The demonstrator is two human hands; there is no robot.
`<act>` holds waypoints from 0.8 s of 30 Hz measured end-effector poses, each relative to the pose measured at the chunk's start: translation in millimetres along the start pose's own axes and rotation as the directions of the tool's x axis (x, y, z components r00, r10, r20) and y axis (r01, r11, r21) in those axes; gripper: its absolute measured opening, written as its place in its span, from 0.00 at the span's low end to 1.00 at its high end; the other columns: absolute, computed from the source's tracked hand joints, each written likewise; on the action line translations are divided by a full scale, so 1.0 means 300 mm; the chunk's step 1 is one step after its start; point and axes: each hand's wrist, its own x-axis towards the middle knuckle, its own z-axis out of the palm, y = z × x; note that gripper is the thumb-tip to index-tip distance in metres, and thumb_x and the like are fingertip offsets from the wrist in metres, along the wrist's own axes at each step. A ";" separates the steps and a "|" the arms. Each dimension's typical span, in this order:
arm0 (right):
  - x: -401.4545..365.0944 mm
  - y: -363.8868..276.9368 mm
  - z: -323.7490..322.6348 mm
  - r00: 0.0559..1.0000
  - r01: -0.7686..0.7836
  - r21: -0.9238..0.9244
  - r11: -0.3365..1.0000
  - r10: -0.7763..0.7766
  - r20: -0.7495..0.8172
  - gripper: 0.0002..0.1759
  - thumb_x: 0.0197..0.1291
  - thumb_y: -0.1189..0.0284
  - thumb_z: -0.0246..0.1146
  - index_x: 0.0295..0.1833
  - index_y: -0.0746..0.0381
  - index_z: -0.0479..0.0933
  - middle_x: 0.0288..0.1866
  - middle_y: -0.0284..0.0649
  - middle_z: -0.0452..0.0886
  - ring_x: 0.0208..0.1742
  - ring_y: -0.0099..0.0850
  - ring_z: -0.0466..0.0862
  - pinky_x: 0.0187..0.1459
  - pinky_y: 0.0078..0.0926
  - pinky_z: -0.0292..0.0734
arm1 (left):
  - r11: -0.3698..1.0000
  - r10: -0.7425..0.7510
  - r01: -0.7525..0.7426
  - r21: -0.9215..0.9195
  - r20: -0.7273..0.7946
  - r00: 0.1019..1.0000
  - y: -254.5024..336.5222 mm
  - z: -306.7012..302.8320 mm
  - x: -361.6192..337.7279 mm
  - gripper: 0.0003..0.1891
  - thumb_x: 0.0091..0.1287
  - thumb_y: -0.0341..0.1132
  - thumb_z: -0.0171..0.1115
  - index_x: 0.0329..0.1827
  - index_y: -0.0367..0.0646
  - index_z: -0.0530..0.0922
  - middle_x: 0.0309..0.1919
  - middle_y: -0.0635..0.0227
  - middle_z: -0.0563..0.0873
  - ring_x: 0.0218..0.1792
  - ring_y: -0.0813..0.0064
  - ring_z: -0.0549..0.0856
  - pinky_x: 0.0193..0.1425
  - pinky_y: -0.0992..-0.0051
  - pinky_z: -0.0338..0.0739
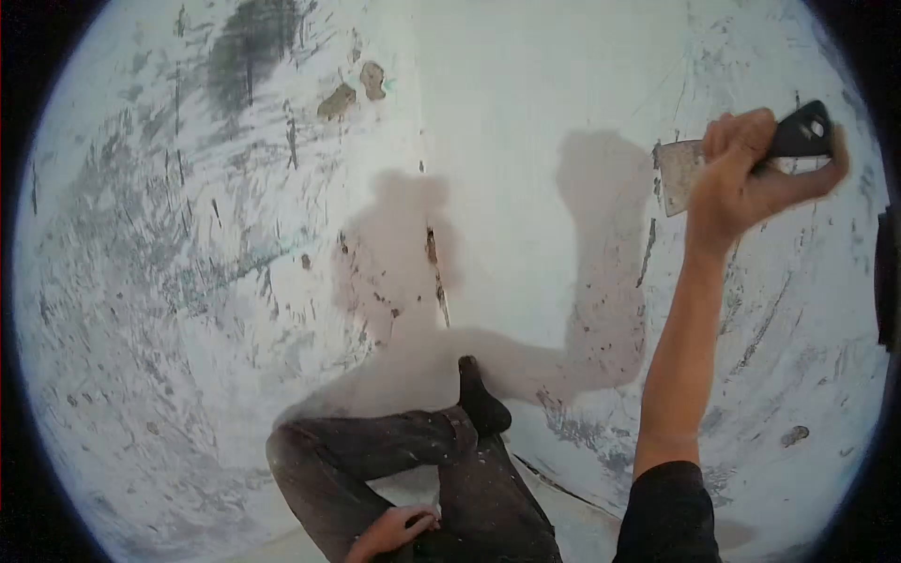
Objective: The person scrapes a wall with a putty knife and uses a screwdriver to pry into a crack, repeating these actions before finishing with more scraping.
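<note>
My right hand is raised at the upper right, its fingers wrapped around a putty knife. The black handle of the putty knife sticks out on the right side of the hand. On the other side its broad, stained blade lies close to the scuffed white surface; contact cannot be made out. Low in the view, my left hand rests on my lap over the dark trousers. Its fingers are curled together, and whatever they may hold is hidden.
Bare brown chips and a dark grey smear mark the upper left. A long crack runs down the middle. My shadow falls across the surface. A dark-socked foot is by the trousers. Something dark stands at the right edge.
</note>
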 end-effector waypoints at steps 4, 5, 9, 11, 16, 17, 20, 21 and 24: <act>-0.027 0.036 0.014 0.996 -0.085 -0.001 0.996 0.085 0.027 0.31 0.72 0.81 0.50 0.72 0.45 0.47 0.25 0.30 0.69 0.17 0.16 0.67 0.16 0.16 0.64 | 0.999 0.028 -0.027 0.037 -0.024 0.999 0.040 -0.007 -0.007 0.16 0.79 0.40 0.52 0.56 0.38 0.80 0.44 0.63 0.89 0.48 0.71 0.88 0.55 0.70 0.79; -0.017 0.035 0.006 0.998 -0.065 -0.005 0.998 0.065 0.002 0.31 0.72 0.81 0.49 0.72 0.45 0.47 0.25 0.29 0.69 0.17 0.16 0.66 0.16 0.17 0.65 | 0.999 -0.012 0.012 0.035 -0.017 1.000 0.058 -0.009 -0.016 0.15 0.78 0.40 0.53 0.56 0.38 0.80 0.44 0.63 0.89 0.48 0.72 0.87 0.55 0.70 0.79; -0.023 0.006 -0.010 0.995 -0.081 -0.058 0.995 0.077 -0.070 0.28 0.74 0.78 0.49 0.71 0.45 0.46 0.26 0.30 0.68 0.20 0.17 0.64 0.19 0.18 0.61 | 0.996 -0.012 0.011 -0.086 -0.010 1.000 -0.009 0.005 0.003 0.14 0.79 0.39 0.53 0.54 0.41 0.82 0.43 0.67 0.89 0.46 0.74 0.86 0.54 0.72 0.78; -0.052 0.027 0.009 0.993 -0.119 -0.083 0.989 0.117 -0.024 0.28 0.75 0.76 0.51 0.71 0.45 0.47 0.26 0.30 0.68 0.19 0.17 0.65 0.19 0.18 0.61 | 0.998 -0.002 0.001 -0.061 -0.015 1.000 0.011 0.019 -0.007 0.14 0.78 0.40 0.54 0.55 0.40 0.81 0.43 0.66 0.89 0.46 0.73 0.87 0.53 0.71 0.79; 0.014 -0.054 -0.018 0.992 -0.084 -0.056 0.995 0.079 -0.097 0.28 0.75 0.75 0.51 0.72 0.45 0.47 0.24 0.29 0.67 0.18 0.18 0.64 0.19 0.18 0.61 | 0.998 0.066 -0.067 -0.016 -0.028 0.997 0.002 -0.007 0.012 0.15 0.78 0.41 0.55 0.55 0.40 0.81 0.44 0.64 0.89 0.46 0.72 0.88 0.52 0.71 0.80; 0.018 -0.059 -0.014 0.989 -0.064 0.002 0.998 0.063 -0.131 0.28 0.75 0.75 0.51 0.72 0.45 0.48 0.24 0.30 0.68 0.17 0.18 0.64 0.19 0.18 0.62 | 1.000 0.021 -0.021 -0.010 -0.014 1.000 0.012 -0.009 0.010 0.16 0.78 0.42 0.53 0.55 0.40 0.81 0.44 0.65 0.89 0.46 0.73 0.87 0.53 0.70 0.79; -0.092 0.102 0.040 0.998 -0.053 -0.172 0.984 0.055 0.009 0.27 0.75 0.76 0.51 0.71 0.46 0.49 0.25 0.30 0.68 0.18 0.18 0.65 0.19 0.18 0.65 | 0.989 -0.141 0.142 -0.050 0.017 0.990 0.053 0.011 -0.023 0.18 0.79 0.45 0.52 0.54 0.40 0.82 0.44 0.66 0.88 0.47 0.73 0.86 0.56 0.68 0.78; -0.105 0.043 0.078 0.969 -0.249 0.003 0.969 0.249 -0.013 0.31 0.71 0.82 0.49 0.75 0.53 0.51 0.52 0.35 0.66 0.24 0.16 0.68 0.25 0.15 0.69 | 0.990 -0.139 0.139 0.027 0.006 0.990 0.045 0.012 -0.024 0.18 0.79 0.45 0.52 0.55 0.41 0.82 0.45 0.65 0.88 0.47 0.72 0.86 0.56 0.68 0.78; -0.073 0.018 0.054 0.999 -0.019 0.022 1.000 0.021 -0.050 0.30 0.73 0.81 0.49 0.74 0.53 0.48 0.51 0.37 0.68 0.22 0.16 0.68 0.19 0.15 0.64 | 0.999 -0.029 0.030 0.023 -0.046 0.999 -0.025 -0.005 0.021 0.18 0.78 0.45 0.53 0.56 0.42 0.82 0.45 0.64 0.88 0.47 0.70 0.86 0.57 0.67 0.77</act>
